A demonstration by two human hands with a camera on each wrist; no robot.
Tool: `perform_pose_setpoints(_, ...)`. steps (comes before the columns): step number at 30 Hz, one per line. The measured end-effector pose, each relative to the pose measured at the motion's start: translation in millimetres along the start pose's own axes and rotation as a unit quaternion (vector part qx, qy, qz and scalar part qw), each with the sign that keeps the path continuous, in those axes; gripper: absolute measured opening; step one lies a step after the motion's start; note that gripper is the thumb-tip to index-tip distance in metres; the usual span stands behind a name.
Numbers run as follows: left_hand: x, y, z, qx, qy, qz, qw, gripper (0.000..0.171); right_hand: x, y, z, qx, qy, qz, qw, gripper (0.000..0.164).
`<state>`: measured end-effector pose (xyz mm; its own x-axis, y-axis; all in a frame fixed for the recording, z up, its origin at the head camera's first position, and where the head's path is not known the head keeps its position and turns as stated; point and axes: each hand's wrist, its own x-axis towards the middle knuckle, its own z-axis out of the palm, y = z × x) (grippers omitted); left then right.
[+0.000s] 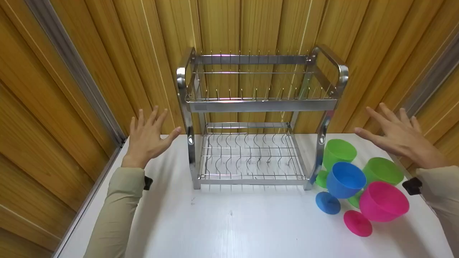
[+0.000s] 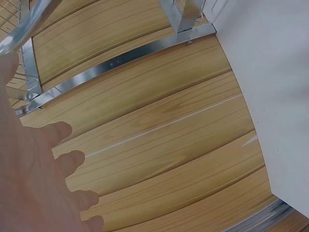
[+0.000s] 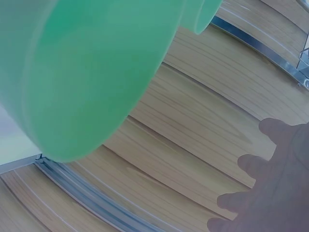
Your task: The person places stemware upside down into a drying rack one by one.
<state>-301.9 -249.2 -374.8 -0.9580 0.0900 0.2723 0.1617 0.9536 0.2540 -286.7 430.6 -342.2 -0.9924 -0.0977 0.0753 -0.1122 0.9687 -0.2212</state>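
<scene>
A two-tier metal dish rack point(image 1: 261, 106) stands at the back of the white table. To its left, my left hand point(image 1: 145, 141) is raised with the fingers spread, holding nothing. My right hand point(image 1: 396, 134), also spread and free of anything, hovers beyond the goblets on the right. Grouped there are a green goblet point(image 1: 340, 152) by the rack's leg, a second green goblet point(image 1: 385, 171), a blue goblet point(image 1: 346, 181) and a pink goblet point(image 1: 385, 202). In the right wrist view a green goblet point(image 3: 101, 82) looms close, apart from the hand.
Wood-plank walls point(image 1: 251, 21) close in the back and both sides. A metal strip point(image 1: 79, 71) runs down the left corner. The white tabletop point(image 1: 244, 222) extends in front of the rack. Upright wire prongs point(image 1: 256, 94) stick up from the upper tier.
</scene>
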Motion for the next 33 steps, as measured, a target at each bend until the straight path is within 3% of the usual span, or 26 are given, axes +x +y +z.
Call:
perform_pose_setpoints(12,-6.6,0.2,8.2,-0.01,0.02,0.0,0.9998,0.086,-10,9,-2,0.006,0.022,-0.015,1.0,0.095)
perform_pose_setpoints(19,-20.9,9.4,19.6,-0.09,0.039,-0.008,0.9952,0.074,-39,15,-10,0.043,0.086,-0.021,0.995,0.091)
perform_pose_setpoints(22,-30.0,18.1,27.3,-0.149,0.047,-0.005,0.9877,0.071,-57,16,-11,0.074,0.127,-0.029,0.989,0.086)
perform_pose_setpoints(26,-44.4,31.3,37.0,-0.233,0.056,0.0,0.9708,0.066,-79,14,-4,0.121,0.171,-0.037,0.977,0.079)
perform_pose_setpoints(33,-61.3,51.1,63.2,-0.342,0.074,-0.001,0.9369,0.065,-121,12,33,0.195,0.237,-0.038,0.951,0.069)
